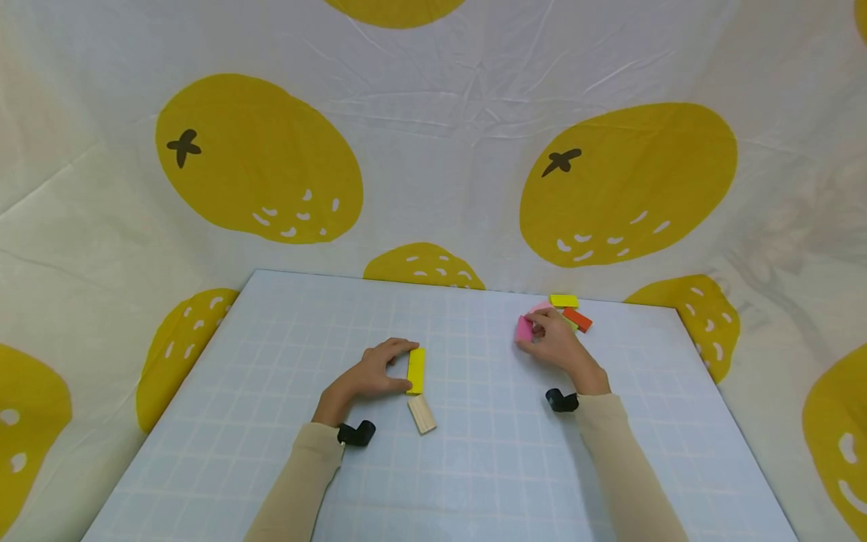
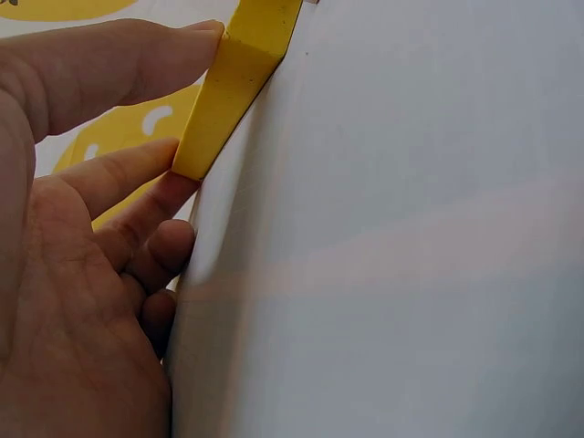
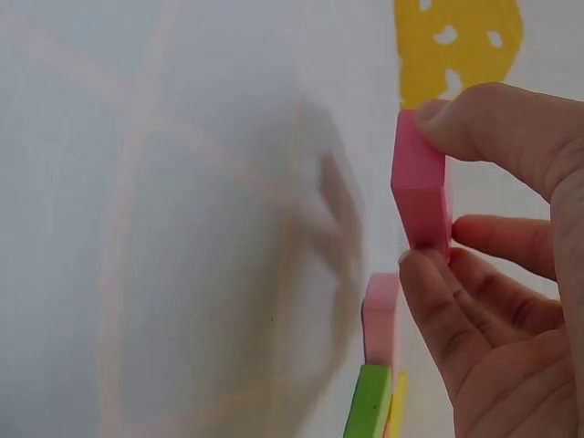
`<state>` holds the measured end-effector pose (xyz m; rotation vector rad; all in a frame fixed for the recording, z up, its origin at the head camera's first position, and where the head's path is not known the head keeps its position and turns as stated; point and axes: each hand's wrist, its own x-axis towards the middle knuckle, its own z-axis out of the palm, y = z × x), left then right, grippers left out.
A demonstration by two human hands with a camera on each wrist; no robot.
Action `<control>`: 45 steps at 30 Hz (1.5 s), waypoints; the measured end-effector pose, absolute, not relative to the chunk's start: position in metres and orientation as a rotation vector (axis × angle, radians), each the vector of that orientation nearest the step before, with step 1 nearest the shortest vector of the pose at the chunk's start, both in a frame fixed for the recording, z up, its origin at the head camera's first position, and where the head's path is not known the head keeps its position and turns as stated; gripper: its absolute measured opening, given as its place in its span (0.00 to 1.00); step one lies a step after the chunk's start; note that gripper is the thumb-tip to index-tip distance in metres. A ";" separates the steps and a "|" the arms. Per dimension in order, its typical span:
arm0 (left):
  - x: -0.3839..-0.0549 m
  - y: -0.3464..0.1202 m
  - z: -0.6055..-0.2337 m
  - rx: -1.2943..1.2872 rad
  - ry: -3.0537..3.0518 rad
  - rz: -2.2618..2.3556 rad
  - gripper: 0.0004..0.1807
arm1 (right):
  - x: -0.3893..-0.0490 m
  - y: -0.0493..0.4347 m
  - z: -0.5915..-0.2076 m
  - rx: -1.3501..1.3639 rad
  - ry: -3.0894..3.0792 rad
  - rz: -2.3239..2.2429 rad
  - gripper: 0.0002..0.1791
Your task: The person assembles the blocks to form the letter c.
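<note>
My left hand (image 1: 374, 369) pinches a yellow block (image 1: 416, 370) at its two ends, thumb at the near end and fingertips at the far end. The left wrist view shows the same yellow block (image 2: 239, 82) close over the table surface. Just below it lies a plain wood block (image 1: 422, 415), set at a slant. At the right, my right hand (image 1: 557, 342) grips a dark pink block (image 1: 524, 330) between thumb and fingers. In the right wrist view this dark pink block (image 3: 422, 182) is held up off the table, its shadow falling beside it.
By the right hand, toward the table's back edge, lie a light pink block (image 3: 380, 315), a green block (image 3: 370, 401), a red-orange block (image 1: 578, 320) and another yellow block (image 1: 564, 300). The light blue gridded table (image 1: 488, 467) meets a cloth backdrop with yellow fruit shapes (image 1: 260, 158).
</note>
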<state>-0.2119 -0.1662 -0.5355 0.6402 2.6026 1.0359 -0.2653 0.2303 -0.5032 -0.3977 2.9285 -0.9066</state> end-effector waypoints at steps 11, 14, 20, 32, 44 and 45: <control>-0.214 -0.166 -0.537 0.684 2.620 1.017 0.40 | -0.268 0.199 -0.501 -0.464 2.892 -0.913 0.33; -0.214 -0.167 -0.537 0.690 2.617 1.021 0.40 | -0.269 0.191 -0.500 -0.464 2.866 -0.934 0.33; -0.214 -0.167 -0.537 0.676 2.615 1.014 0.40 | -0.270 0.173 -0.500 -0.486 2.826 -0.954 0.33; -0.212 -0.166 -0.533 0.671 2.607 1.018 0.40 | -0.272 0.147 -0.506 -0.551 2.792 -1.032 0.32; -0.211 -0.165 -0.535 0.652 2.609 1.020 0.40 | -0.270 0.128 -0.508 -0.571 2.796 -1.023 0.32; -0.211 -0.165 -0.535 0.653 2.609 1.021 0.40 | -0.271 0.127 -0.509 -0.583 2.796 -1.027 0.32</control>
